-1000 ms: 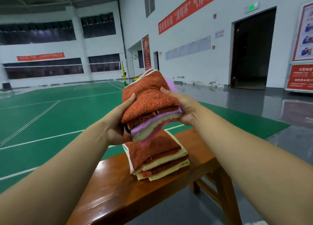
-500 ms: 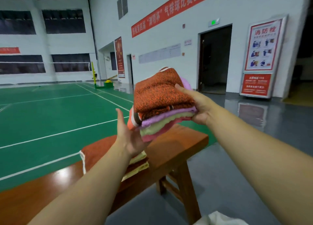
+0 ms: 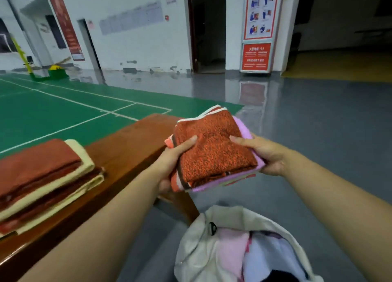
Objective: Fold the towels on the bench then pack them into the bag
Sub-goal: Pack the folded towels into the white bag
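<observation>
The bundle of folded towels (image 3: 214,150) was held in the air between both hands, beyond the end of the bench (image 3: 127,146) and above and a little beyond the open bag (image 3: 199,245) on the floor. Half a second before, it had been raised at chest height against the wall and doorway; now it sat lower, with the bag mouth in view beneath it, and the left hand, then loose under the bundle, had closed on it. The bundle lay nearly flat, speckled orange towel on top over a lilac one, its long axis running from the near edge away from the person, tilted slightly to the left. The left hand (image 3: 171,165) gripped the left edge, thumb on top and fingers curled beneath. The right hand (image 3: 265,152) gripped the right edge the same way. The bag was cream, with pink and pale blue cloth inside. A second stack of towels (image 3: 42,182), rust and cream, lay on the bench to the left, well apart from the bundle. Green court flooring (image 3: 53,112) stretched behind.
</observation>
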The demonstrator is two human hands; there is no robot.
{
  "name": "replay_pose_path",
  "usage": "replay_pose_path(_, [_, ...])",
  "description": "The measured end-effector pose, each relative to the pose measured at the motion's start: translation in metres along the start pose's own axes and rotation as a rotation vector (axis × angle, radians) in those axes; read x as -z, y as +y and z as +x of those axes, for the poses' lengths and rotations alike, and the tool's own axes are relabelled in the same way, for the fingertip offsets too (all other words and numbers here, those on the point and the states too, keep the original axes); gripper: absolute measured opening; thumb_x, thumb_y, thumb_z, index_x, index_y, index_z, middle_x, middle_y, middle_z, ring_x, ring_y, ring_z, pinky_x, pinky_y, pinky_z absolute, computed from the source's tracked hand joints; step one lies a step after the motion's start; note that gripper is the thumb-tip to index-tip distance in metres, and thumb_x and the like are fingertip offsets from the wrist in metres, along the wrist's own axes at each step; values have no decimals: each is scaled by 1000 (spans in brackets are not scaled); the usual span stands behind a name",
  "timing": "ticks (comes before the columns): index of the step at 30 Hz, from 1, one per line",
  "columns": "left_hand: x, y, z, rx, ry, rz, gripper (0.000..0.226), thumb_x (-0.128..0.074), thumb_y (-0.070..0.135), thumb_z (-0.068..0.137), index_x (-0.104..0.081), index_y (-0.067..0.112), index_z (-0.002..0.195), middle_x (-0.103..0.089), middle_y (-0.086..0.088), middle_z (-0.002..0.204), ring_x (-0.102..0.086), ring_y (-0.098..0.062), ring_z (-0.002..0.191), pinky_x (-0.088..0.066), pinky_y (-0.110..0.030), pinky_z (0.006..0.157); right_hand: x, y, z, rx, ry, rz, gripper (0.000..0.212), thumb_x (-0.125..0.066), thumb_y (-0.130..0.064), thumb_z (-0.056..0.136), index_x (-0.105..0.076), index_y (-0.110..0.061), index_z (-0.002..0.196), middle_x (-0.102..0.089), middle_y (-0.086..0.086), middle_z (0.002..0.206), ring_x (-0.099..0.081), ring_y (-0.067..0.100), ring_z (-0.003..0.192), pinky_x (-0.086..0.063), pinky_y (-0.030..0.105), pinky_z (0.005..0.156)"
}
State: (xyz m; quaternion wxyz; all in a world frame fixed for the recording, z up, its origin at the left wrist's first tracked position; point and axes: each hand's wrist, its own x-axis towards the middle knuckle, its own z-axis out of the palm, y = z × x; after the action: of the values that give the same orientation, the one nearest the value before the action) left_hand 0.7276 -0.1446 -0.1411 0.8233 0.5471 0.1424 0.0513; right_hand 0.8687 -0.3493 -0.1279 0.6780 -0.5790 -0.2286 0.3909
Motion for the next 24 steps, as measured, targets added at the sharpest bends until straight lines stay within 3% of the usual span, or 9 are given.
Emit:
replay_pose_path(3, [-10,-62,28,-20,2,142,69,-85,28,80,-53,17,140,-71,-13,125,-69,-33,113,-53,-52,100,46,44,-18,-197,46,68,83,-105,-43,25,-82,-11,98,-75,16,113,-76,25,93,-63,38,75])
replay_pose_path(6, [-19,-114,33,-29,-28,256,56,-83,18,81,-57,24,130,-74,-3,119,-70,-23,111,-57,-38,93,71,86,-33,-277,159,74,102,-102,-52,19,-78,-9,109,-74,14,116,-75,23,99,-59,37,83])
replay_pose_path(8, [-24,-153,36,8,-69,305,55,-82,17,83,-56,25,130,-74,-1,120,-70,-20,113,-56,-37,95,86,121,-43,-342,206,81,102,-101,-52,31,-71,-8,118,-74,16,117,-74,24,101,-58,37,85])
replay_pose_path(10, [-27,-188,35,80,-58,326,50,-82,21,84,-59,23,128,-75,1,115,-71,-15,107,-57,-32,91,98,162,-54,-390,243,63,74,-89,-48,63,-68,-9,123,-74,17,115,-74,27,102,-60,37,86])
replay_pose_path(12, [-28,-218,37,161,-38,343,46,-82,29,84,-62,23,125,-76,2,113,-73,-12,103,-58,-30,89,107,203,-63,-423,306,88,56,-76,-39,80,-64,-12,128,-74,17,114,-72,30,106,-57,41,94])
replay_pose_path(16, [-17,-272,51,422,-40,351,70,-83,59,75,-58,29,133,-74,5,118,-72,-17,106,-57,-37,95,124,276,-71,-407,436,135,71,-89,-38,72,-59,-22,135,-74,13,116,-72,31,106,-59,44,91])
replay_pose_path(19, [-6,-305,64,605,2,414,96,-78,82,60,-47,35,137,-65,2,131,-65,-25,117,-51,-46,103,132,307,-73,-510,454,108,91,-93,-57,61,-51,-37,139,-75,9,116,-74,28,103,-61,39,82])
replay_pose_path(22, [2,-326,75,742,-6,371,114,-85,77,53,-32,39,146,-61,-8,134,-65,-33,114,-56,-52,95,145,314,-69,-530,411,92,73,-85,-50,71,-54,-34,135,-76,7,110,-74,25,101,-59,33,79])
replay_pose_path(24, [0,-333,86,733,-10,405,129,-89,75,49,-23,32,152,-58,-8,137,-65,-30,114,-56,-48,97,155,312,-64,-471,378,86,60,-81,-38,81,-56,-29,135,-76,7,114,-73,25,105,-59,38,87])
